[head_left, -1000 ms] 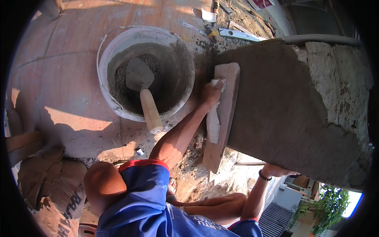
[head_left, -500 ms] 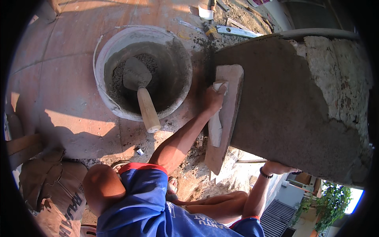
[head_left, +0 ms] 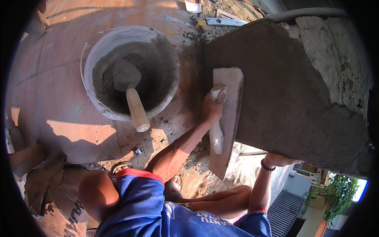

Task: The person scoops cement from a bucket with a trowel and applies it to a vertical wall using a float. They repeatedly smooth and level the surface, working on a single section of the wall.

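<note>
On a sunlit terracotta floor (head_left: 59, 98), our left hand (head_left: 212, 108) is clamped on the wooden float (head_left: 225, 118) pressed against the plastered wall (head_left: 284, 94); our right hand (head_left: 281, 160) rests flat on the wall's lower edge.

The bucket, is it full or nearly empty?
Nearly empty: the bucket holds only a low heap of grey mortar, with a trowel resting inside.

A bucket (head_left: 130, 73) is set on the floor (head_left: 51, 79), left of the wall (head_left: 284, 94). A trowel (head_left: 130, 93) is stood inside it, handle out. A float (head_left: 227, 118) is pressed flat against the wall. A sack (head_left: 55, 197) is slumped at lower left; a level (head_left: 227, 21) is laid behind the bucket.
</note>
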